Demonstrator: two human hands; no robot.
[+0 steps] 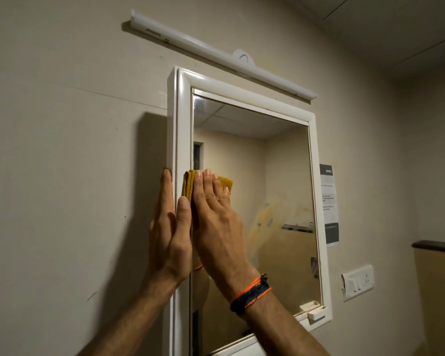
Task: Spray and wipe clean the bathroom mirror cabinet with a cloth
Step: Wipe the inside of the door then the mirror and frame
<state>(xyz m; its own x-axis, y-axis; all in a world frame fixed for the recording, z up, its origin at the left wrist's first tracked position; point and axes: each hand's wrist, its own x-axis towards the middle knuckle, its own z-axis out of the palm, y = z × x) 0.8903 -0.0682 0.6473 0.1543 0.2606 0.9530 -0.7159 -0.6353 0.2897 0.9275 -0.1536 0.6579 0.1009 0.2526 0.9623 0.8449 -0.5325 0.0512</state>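
Against upright mirror cabinet (pixel 183 124), right hand (pixel 217 222) flat pressing folded cloth (pixel 224 183), left hand (pixel 171 235) open bracing frame

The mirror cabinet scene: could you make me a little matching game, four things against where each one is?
Things:
1. tube light
2. yellow cloth
3. left hand
4. switch plate

Places:
A. flat against the cabinet's left frame edge
B. on the wall right of the cabinet, low down
C. on the wall above the cabinet
D. pressed on the mirror glass under the right hand

Pairs: 1-C, 2-D, 3-A, 4-B
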